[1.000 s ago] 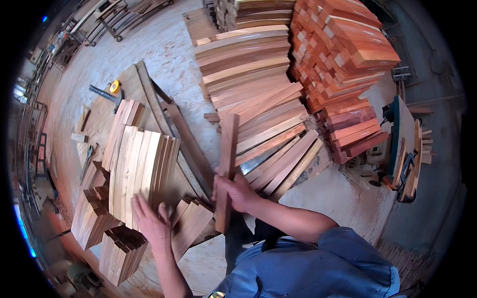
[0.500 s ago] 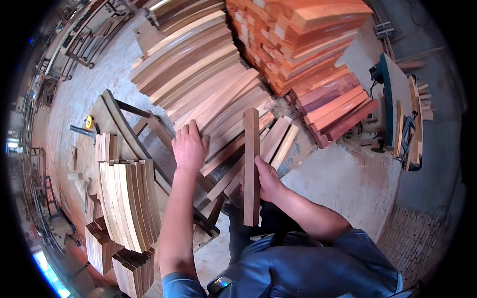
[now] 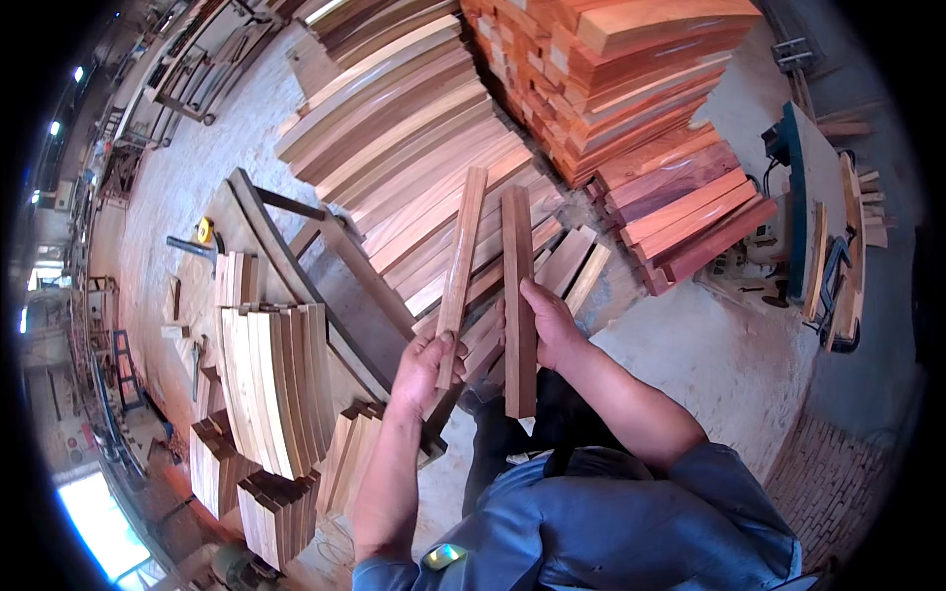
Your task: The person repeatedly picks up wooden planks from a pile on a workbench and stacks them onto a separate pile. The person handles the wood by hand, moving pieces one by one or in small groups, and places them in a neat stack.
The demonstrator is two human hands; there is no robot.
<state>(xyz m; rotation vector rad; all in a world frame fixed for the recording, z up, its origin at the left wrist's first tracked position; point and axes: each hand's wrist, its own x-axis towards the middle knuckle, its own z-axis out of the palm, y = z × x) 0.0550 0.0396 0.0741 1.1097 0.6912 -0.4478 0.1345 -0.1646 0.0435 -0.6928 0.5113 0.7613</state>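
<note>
My left hand (image 3: 424, 369) is closed round the lower part of a lighter brown wooden strip (image 3: 463, 261), its thumb on the strip's face. To the right of it, my right hand (image 3: 547, 325) grips a darker brown wooden strip (image 3: 517, 295) from its right side; the fingers behind that piece are partly hidden. Both strips stand nearly lengthwise before me, close together with a narrow gap between them. Beyond and beneath them lies a wide stack of brown wooden strips (image 3: 404, 128), with a few loose ones (image 3: 567, 261) at its near right end.
Tall reddish timber piles (image 3: 641, 89) stand at the far right. To my left, a bench (image 3: 266, 246) with a curved edge carries bundled pale strips (image 3: 271, 379), a tape measure (image 3: 205, 230) and a dark-handled tool (image 3: 189, 247). A green-edged machine table (image 3: 803, 197) is on the right.
My left hand has taken a lighter strip off the stack and brought it nearer, beside the darker one. My right hand still holds the darker strip, slightly shifted in view.
</note>
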